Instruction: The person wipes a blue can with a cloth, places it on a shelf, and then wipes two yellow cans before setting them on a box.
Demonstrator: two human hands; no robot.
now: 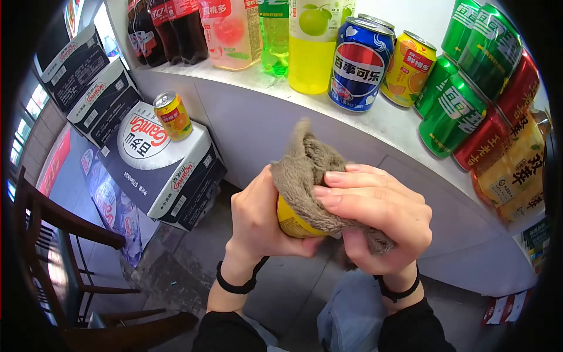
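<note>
My left hand [253, 214] is wrapped round a yellow can [291, 220], mostly hidden by my fingers and a cloth. A fuzzy grey-brown cloth [309, 182] covers the can's top and upper side. My right hand [384, 214] grips this cloth and presses it against the can, its fingers lying over the top. Both hands are in front of the curved white shelf [264, 108], apart from it. Nearest on that shelf stand a blue Pepsi can [360, 64] and a yellow orange-drink can [409, 69].
Bottles of cola [179, 29], a peach drink [231, 32] and a yellow-green drink [309, 50] line the shelf. Green cans [453, 114] are stacked at right beside red cans [478, 144]. Another yellow can [173, 116] stands on a water carton [176, 170]. Wooden chairs [76, 223] are at left.
</note>
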